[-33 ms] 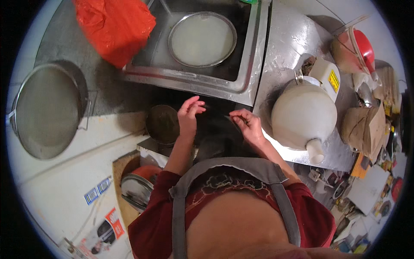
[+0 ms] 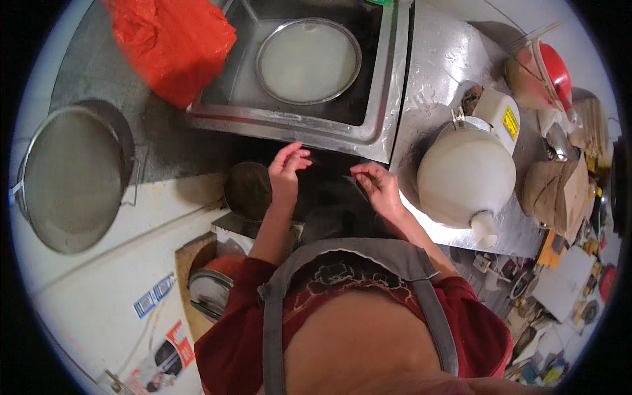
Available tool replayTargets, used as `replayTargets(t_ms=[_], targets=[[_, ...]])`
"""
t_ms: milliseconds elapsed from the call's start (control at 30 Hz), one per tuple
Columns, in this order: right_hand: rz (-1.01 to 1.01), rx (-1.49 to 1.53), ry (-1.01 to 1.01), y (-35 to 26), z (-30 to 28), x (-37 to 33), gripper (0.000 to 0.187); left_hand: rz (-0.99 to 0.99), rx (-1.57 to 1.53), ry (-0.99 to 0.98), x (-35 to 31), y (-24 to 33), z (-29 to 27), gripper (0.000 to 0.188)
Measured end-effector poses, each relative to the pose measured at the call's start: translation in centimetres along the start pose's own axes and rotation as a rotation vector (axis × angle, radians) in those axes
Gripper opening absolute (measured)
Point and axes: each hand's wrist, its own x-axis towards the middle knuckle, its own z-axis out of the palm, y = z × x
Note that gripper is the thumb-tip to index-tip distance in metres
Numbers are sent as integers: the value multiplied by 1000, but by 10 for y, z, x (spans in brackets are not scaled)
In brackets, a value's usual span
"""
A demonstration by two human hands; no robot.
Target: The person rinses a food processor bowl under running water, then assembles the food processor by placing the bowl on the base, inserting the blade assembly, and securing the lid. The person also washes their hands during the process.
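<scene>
My left hand (image 2: 288,170) is raised in front of the sink (image 2: 316,131), its fingers loosely bent and apart, with nothing seen in it. To its right, my right hand (image 2: 376,184) has thumb and fingertips pinched together. A thin, dim sliver shows by those fingertips; I cannot make out what it is. Both hands are apart from the sink's front edge. In the sink stands a round metal bowl (image 2: 308,62) of cloudy, whitish liquid. On the steel counter beside my right hand is a large cream-coloured round vessel (image 2: 464,181) with a short spout.
An orange-red plastic bag (image 2: 171,49) lies left of the sink. A large round sieve (image 2: 74,178) rests at the far left. Below the counter are a dark pan (image 2: 249,191) and a lidded pot (image 2: 209,289). Brown paper bags (image 2: 559,194) and a red bowl (image 2: 554,76) stand at the right.
The view has shifted very slightly. My left hand is a touch higher and further left; my right hand keeps its pinch in nearly the same place.
</scene>
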Motion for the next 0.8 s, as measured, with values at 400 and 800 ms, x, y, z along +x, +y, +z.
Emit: replayTargets(t_ms=[400,800], targets=[[62,292,222,-20,55,168,13,75,120,-64,93,37,-29,24],[-441,241,474,-167,16,352,17,75,-53,-38,147,39,-23,21]])
